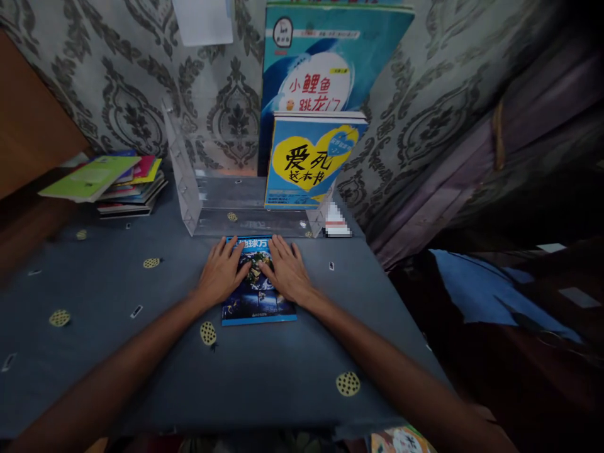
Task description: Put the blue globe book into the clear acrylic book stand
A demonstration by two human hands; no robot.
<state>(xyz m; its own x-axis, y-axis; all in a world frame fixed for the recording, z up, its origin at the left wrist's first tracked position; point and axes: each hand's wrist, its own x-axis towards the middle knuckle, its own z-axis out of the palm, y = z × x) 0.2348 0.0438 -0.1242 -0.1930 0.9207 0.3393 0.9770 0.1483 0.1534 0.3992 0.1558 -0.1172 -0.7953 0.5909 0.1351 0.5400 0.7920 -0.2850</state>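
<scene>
Blue and glossy, a thin book [257, 296] lies flat on the grey-blue tablecloth [117, 352] just in front of a clear acrylic rack [207, 201]; the person's left hand [221, 272] presses palm-down on its left half and the right hand [287, 270] on its right half, fingers spread flat and gripping nothing; the fingertips point toward twelve o'clock, close to the rack's front edge; inside the rack, at about one o'clock from the hands, a heart-covered book [309, 160] stands upright, with a taller teal book [325, 56] behind it against the patterned wallpaper [132, 82]; at ten o'clock, well apart, a stack of colourful books [111, 182] sits on the cloth.
</scene>
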